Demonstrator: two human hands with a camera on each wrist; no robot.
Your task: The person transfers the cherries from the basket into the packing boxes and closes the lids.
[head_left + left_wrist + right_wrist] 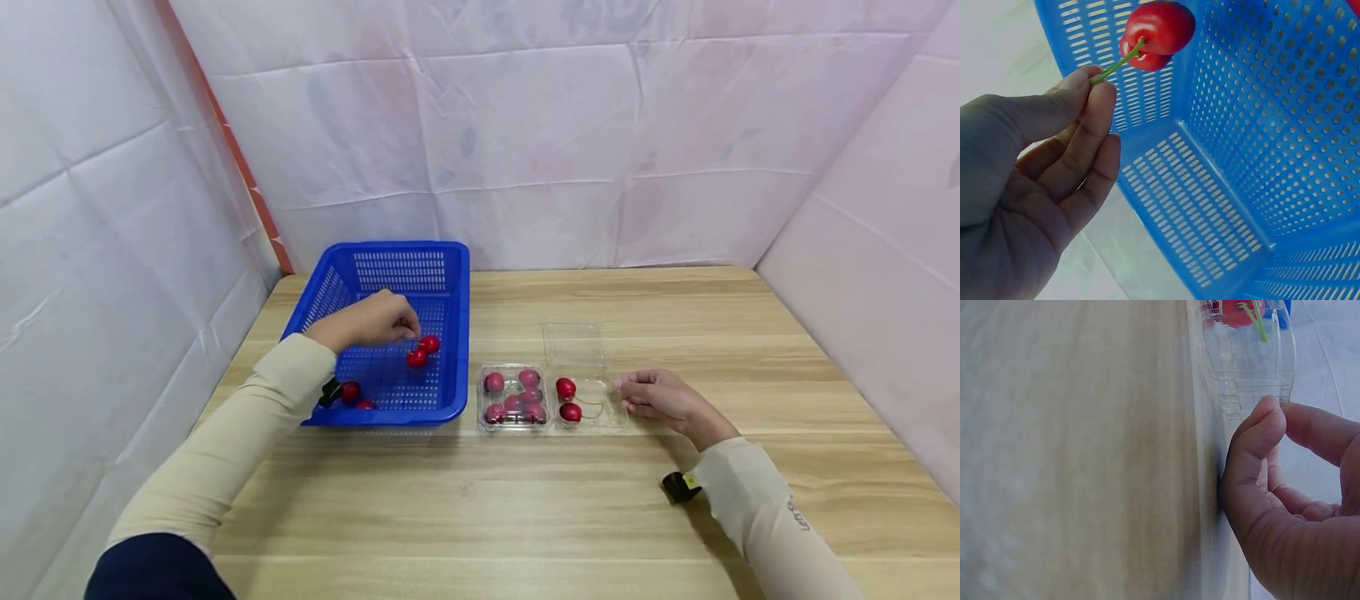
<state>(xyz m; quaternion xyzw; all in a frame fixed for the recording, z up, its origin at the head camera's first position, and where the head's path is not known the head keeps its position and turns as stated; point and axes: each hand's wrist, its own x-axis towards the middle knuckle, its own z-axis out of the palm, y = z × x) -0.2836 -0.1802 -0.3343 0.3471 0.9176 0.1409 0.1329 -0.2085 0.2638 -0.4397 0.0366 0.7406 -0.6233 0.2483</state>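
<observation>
My left hand (381, 319) is over the blue basket (461, 333), pinching the green stem (1117, 64) of a pair of red cherries (417, 358) between thumb and forefinger. The cherries dangle inside the basket walls. On the table, an open clear plastic box (604, 388) holds a pair of cherries (570, 412) with their stems lying to the right. Its lid (574, 342) is folded back, away from me. My right hand (666, 397) grips the right edge of that box with thumb and forefinger, as the right wrist view also shows.
A second clear box (515, 398) stands between the basket and the open box, with several cherries inside. More cherries (349, 392) lie in the basket's near left corner, partly behind my left wrist. White cloth walls (525, 150) rise behind the wooden table (480, 508) and at both sides.
</observation>
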